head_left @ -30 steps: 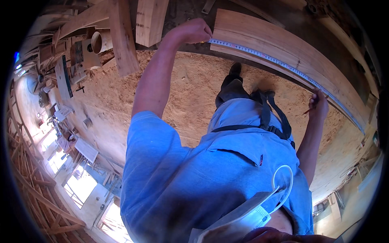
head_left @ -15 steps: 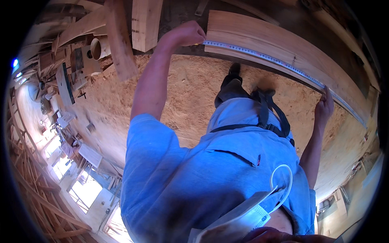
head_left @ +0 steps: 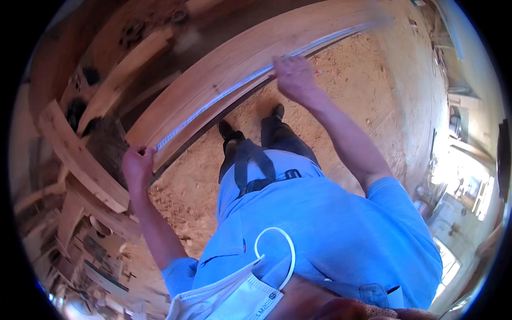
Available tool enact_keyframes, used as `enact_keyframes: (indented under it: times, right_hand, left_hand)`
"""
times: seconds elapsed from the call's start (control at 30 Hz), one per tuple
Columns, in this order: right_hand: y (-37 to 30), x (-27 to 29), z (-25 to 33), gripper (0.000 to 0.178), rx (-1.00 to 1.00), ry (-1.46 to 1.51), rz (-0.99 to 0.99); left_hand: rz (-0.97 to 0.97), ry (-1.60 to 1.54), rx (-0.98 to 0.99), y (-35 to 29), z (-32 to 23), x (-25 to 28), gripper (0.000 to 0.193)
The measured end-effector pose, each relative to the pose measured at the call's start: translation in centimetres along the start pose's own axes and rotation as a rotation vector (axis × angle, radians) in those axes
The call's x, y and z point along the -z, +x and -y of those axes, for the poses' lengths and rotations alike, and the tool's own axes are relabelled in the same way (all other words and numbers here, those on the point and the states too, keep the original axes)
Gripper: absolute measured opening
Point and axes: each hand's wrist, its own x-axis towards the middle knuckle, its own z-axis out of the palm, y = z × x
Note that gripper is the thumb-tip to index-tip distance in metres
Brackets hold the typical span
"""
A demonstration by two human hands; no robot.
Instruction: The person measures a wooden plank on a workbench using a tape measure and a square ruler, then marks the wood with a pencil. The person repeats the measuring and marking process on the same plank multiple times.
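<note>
Hold the tape measure (head_left: 221, 97) straight along the plank (head_left: 240, 61), your left hand (head_left: 138, 166) pinching it, fingers closed, at the plank's left end, your right hand's (head_left: 296, 80) fingers curled at it farther along the plank, grip unclear

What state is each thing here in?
Measuring tape: pulled out along the wooden plank
Wooden plank: lying flat
Left hand: closed at one tape end
Right hand: curled over the tape
Face mask: one ear loop loose
Floor: littered, apparently with sawdust
</note>
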Motion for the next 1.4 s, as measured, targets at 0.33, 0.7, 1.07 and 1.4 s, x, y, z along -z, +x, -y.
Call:
enact_keyframes:
  times: [0.33, 0.7, 1.07, 1.4]
  right_hand:
    - [1.7, 1.2, -1.1, 0.023, 0.070, 0.013, 0.179]
    - [-1.1, -2.1, -7.4, 0.025, 0.009, 0.559, -0.039]
    - [-6.0, -0.1, -30.6, 0.048, -0.483, 0.313, -0.377]
    - [-5.0, 0.2, -38.7, 0.057, -0.342, 0.272, -0.173]
  left_hand:
    - [0.014, 0.201, -0.171, 3.2, -24.6, -11.8, 0.052]
    - [0.107, 0.413, -0.152, 6.9, -26.5, -13.7, 0.041]
    - [0.098, 0.339, -0.006, 6.6, -26.8, -13.9, 0.040]
    - [0.129, 0.235, 0.154, 4.6, -30.7, -12.7, 0.030]
